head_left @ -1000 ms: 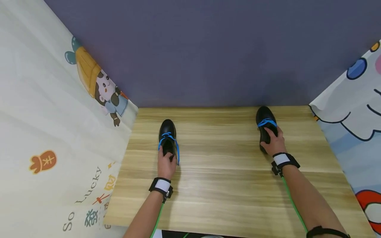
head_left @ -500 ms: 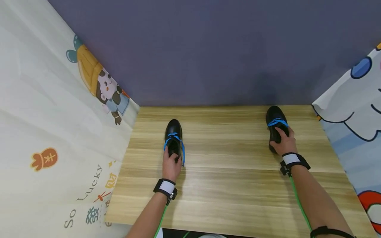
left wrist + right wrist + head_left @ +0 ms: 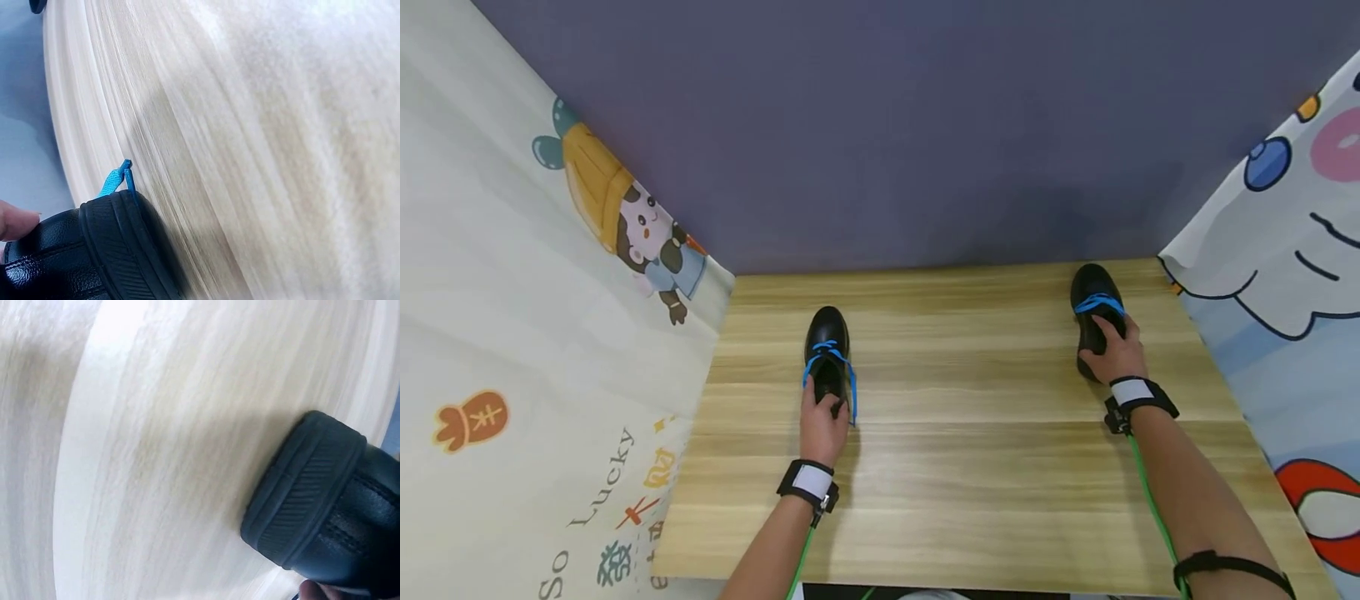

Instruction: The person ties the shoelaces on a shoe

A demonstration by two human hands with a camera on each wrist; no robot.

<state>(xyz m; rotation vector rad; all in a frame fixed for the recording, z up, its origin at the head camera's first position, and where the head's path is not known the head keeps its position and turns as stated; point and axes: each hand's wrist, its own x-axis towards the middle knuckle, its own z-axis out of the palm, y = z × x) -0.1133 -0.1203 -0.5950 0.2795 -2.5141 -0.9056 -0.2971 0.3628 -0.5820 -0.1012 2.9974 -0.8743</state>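
Two black leather shoes with blue laces point away from me on the wooden table, far apart. My left hand grips the left shoe by its heel and collar. Its blue lace hangs loose down the right side; in the left wrist view a lace end sticks out beyond the heel. At the far right, my right hand holds the right shoe across its opening, thumb on the left side. That shoe's heel fills the lower right of the right wrist view.
The wood-grain table extends between and in front of the shoes. A dark purple-grey wall rises behind its far edge. Printed white curtains hang on the left, with another printed cloth on the right. Green cables run along both forearms.
Relative to the table, the right shoe has moved rightward with my hand. The left shoe has shifted slightly right too. Both hands keep their hold, and the head view has swung a little.
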